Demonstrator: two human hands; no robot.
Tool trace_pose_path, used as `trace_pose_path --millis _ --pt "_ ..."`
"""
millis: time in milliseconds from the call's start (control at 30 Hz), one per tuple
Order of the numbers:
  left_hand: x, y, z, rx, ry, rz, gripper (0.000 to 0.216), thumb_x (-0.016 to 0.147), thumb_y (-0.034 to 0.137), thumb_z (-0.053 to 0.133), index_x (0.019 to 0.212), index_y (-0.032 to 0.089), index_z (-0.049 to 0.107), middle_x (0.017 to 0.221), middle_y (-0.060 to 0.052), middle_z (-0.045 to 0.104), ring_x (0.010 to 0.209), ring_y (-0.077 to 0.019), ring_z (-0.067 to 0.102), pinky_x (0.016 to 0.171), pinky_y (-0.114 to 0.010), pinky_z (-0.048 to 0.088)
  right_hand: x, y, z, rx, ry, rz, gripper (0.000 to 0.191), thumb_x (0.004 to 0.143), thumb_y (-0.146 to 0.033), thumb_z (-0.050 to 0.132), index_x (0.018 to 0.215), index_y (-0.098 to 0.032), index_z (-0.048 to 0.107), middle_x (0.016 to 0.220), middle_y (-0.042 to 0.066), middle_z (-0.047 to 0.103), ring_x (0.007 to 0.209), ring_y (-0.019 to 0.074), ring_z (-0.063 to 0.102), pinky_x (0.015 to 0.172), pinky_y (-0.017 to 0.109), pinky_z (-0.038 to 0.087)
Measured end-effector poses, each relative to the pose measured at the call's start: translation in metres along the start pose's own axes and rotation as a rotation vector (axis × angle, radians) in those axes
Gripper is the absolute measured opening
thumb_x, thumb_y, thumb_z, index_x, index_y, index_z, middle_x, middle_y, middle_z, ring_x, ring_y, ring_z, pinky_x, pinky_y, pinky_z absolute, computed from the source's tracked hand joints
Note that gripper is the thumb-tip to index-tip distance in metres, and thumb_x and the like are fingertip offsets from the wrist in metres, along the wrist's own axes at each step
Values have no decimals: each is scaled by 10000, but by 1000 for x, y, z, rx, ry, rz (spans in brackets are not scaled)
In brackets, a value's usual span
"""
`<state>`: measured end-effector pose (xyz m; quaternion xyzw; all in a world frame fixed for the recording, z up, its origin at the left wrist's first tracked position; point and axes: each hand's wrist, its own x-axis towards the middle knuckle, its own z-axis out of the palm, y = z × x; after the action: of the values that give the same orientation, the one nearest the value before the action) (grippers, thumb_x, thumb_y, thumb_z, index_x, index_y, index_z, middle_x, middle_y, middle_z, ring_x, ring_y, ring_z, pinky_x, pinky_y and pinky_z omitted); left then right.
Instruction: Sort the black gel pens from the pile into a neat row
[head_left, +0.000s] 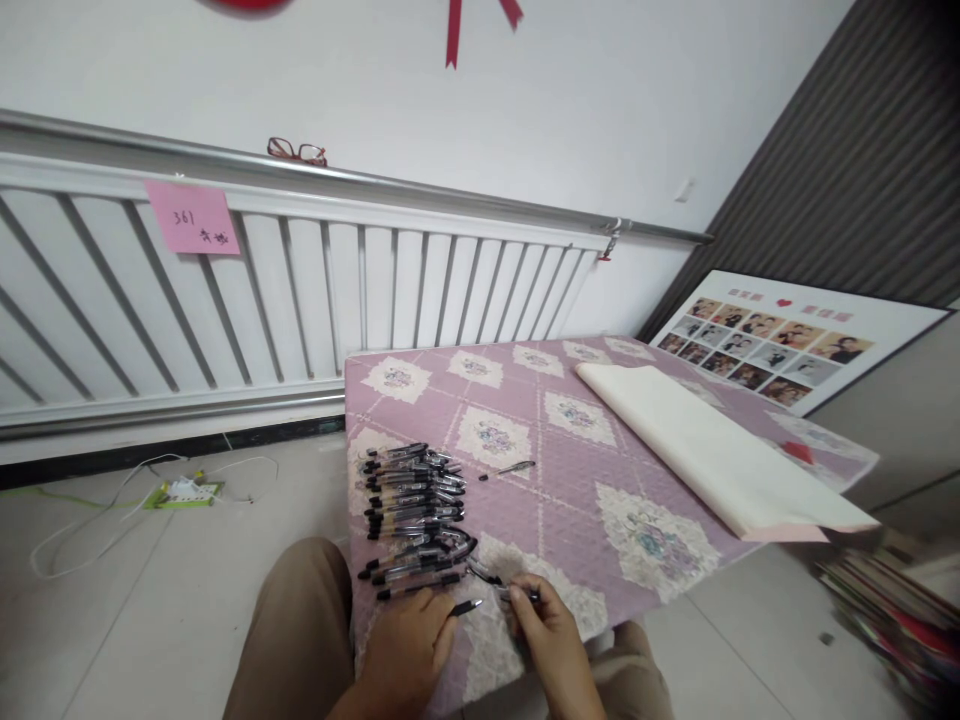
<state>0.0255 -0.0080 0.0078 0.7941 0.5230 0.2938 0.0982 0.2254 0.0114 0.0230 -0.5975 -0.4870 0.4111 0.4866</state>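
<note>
My left hand (411, 640) is closed around a black pen (466, 607), whose pointed metal tip sticks out to the right past my thumb. In a pinch, my right hand (549, 632) has a small pen part (533, 596), dark at one end; most of it is hidden by the fingers. Just above my left hand lies a stack of black-and-clear pens (416, 510), side by side in a rough column. A curved dark pen piece (484, 571) rests between the stack and my right hand. Farther up are a loose thin pen piece (517, 467) and a small black bit (484, 478).
The pens lie on a purple flowered cloth (564, 500) covering the table. A folded cream sheet (675, 440) spans its right side. Behind stand a white radiator (420, 290) and a photo board (772, 340). A power strip (187, 493) with cables is on the floor at left.
</note>
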Motion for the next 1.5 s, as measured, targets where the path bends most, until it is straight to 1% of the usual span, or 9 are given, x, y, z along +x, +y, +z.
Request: trace_pose_path --millis 100,233,467,600,700,867,1300,1400,1500 --pt "0 -1 0 -9 23 9 186 873 187 455 952 260 605 839 -7 626 763 -193 586 676 -298 426 -3 -4 0 -271 -136 -184 136 735 -301 636 833 -216 679 783 28 707 759 207 653 715 286 496" --pt "1 -1 0 19 2 0 181 838 139 503 917 251 622 880 -19 617 833 -216 556 765 -348 436 -6 -9 11 -496 -271 -362 282 739 -107 535 929 -243 692 888 37 716 862 209 653 804 310 495" --pt "3 0 2 85 3 -23 226 806 104 555 959 247 640 901 -23 621 852 -222 542 775 -359 444 1 -12 11 -681 -134 -491 294 756 -96 544 973 -238 682 906 74 655 887 242 609 792 357 493" --pt "2 0 -1 41 14 2 219 819 111 534 963 241 633 897 -24 614 849 -220 536 780 -363 446 -5 -17 6 -588 -70 -433 120 855 -292 550 830 -231 650 807 58 652 793 228 608 730 335 479" --pt "2 1 -5 18 37 32 217 832 121 513 978 236 624 900 -31 608 849 -220 533 791 -372 442 -12 -21 10 -534 -107 -321 286 889 -404 508 683 -227 597 703 42 634 689 208 595 651 304 454" --pt "1 2 -7 -26 56 83 211 852 137 481 987 235 611 892 -34 603 837 -213 535 778 -360 439 -17 -25 25 -436 -214 -244 377 915 -454 432 702 -218 635 697 47 664 667 203 592 631 287 431" --pt "-2 -2 -3 -9 56 88 170 895 179 451 947 230 604 855 -25 605 811 -203 544 764 -347 426 -16 -30 25 -341 -279 -219 238 832 -331 518 636 -210 578 666 14 601 661 178 544 637 264 421" --pt "-2 -1 -4 -23 58 73 182 897 179 440 951 224 609 871 -35 603 832 -211 538 779 -359 425 -17 -32 23 -280 -313 -172 101 783 -276 555 796 -214 634 734 8 615 720 179 569 681 258 447" --pt "-1 0 -6 -40 61 60 193 904 177 430 943 224 613 871 -40 600 840 -214 532 780 -362 426 -17 -32 24 -245 -316 -140 199 745 -271 591 934 -223 629 739 -12 594 711 173 570 677 255 456"
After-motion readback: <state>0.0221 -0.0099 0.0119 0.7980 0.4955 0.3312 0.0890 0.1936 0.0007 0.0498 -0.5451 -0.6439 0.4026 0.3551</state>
